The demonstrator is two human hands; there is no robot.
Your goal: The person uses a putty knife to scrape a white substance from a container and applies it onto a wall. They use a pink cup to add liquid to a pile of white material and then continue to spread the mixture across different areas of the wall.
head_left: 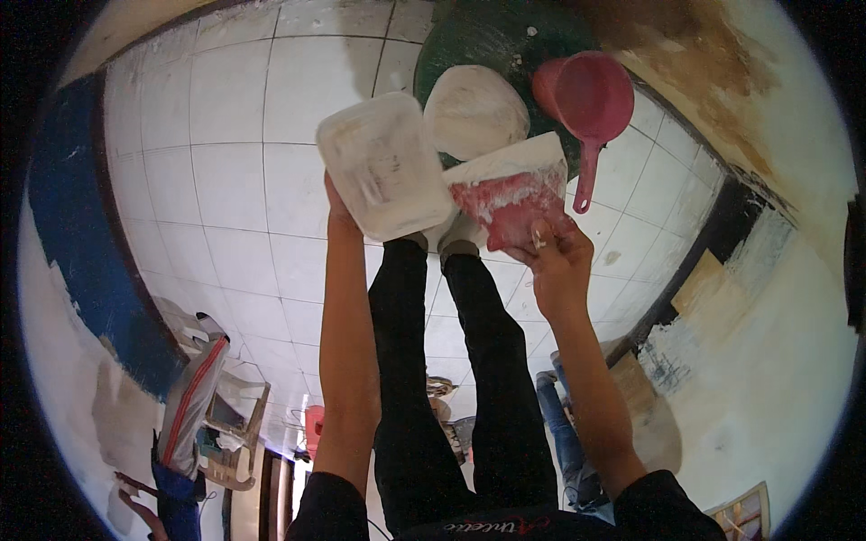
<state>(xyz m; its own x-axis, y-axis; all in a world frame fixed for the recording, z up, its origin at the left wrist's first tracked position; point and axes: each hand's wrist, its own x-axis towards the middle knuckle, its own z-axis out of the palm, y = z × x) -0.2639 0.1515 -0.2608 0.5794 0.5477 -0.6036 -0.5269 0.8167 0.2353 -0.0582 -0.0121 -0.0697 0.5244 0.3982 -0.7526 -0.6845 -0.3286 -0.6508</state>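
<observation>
My left hand [338, 200] grips a whitish, see-through plastic container [377, 167] by its left side, with most of the fingers hidden behind it. White smears and a few darker marks cover the container's surface. Closed on the red part of a wide putty spreader [528, 209] is my right hand [557, 257]. White paste coats the spreader's red part, and its pale broad edge [519, 158] points away from me. The spreader's left corner lies close to the container's right side; I cannot tell whether they touch.
Beyond my hands, a round green surface [487, 41] carries a pale rounded thing [476, 110] and a pink long-handled dipper [595, 95]. White floor tiles [230, 180] surround my feet. Stained walls rise at both sides. A person in grey [189, 406] is at lower left; jeans-clad legs [561, 433] show at lower right.
</observation>
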